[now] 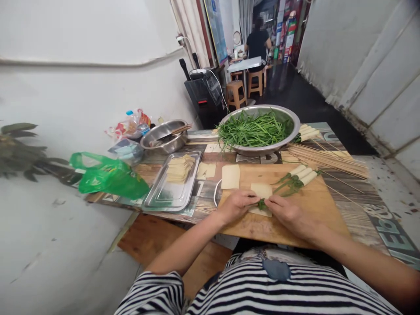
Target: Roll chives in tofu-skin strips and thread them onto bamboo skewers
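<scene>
- Left side of the frame: a white wall (39, 96), with a blurred plant (19, 151) at the edge.
- Left of centre: a green plastic bag (111, 177) sits on the left end of the table (206, 209), whose top has a wood-plank print with lettering.
- Just right, a smaller steel bowl (180, 142) holds a dark-bladed tool (166, 136) and a wooden-looking stick or handle; below it a metal tray (162, 197) carries a stack of pale square sheets (179, 168).
- Upper centre: a black box (204, 94) stands behind the table.
- Lower centre: on the wooden board (243, 227), the left hand (238, 204) pinches the left end of a small bunch of greens (261, 204), fingertips closed; the bunch lies over a pale sheet (261, 189).
- Upper right of centre: a large steel bowl (295, 122) is heaped with long greens (256, 129); beyond, a person (257, 46) sits on a stool (255, 83) above dark floor.
- Right of centre: the right hand (285, 212) closes its fingertips at the bunch's other end; pale rolls (300, 176) lie above it on the board.
- Right: thin sticks (328, 159) lie on the table, near a whitish wall (361, 57).
</scene>
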`<control>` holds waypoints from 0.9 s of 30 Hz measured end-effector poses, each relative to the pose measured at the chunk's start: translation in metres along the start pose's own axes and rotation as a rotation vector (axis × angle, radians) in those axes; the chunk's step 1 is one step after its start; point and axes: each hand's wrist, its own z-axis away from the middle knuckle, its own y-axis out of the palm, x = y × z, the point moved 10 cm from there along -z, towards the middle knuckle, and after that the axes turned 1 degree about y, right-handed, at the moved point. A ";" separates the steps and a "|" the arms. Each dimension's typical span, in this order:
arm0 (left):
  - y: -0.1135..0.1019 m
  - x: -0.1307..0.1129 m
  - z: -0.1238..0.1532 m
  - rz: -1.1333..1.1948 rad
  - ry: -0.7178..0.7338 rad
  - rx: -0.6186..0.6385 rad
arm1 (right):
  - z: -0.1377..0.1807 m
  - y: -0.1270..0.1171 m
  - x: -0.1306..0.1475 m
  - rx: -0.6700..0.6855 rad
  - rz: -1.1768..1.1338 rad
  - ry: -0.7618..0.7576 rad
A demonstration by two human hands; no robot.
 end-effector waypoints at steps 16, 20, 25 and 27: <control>0.013 -0.019 0.008 -0.396 0.205 0.321 | 0.001 0.016 0.027 0.078 0.238 -0.109; 0.011 -0.009 0.006 -0.299 0.146 0.236 | 0.001 0.015 0.025 0.083 0.255 -0.086; 0.003 -0.004 0.002 -0.200 0.122 0.084 | -0.001 0.011 0.029 0.072 0.311 -0.092; 0.000 -0.005 0.001 -0.187 0.139 0.056 | -0.001 0.012 0.028 0.070 0.303 -0.070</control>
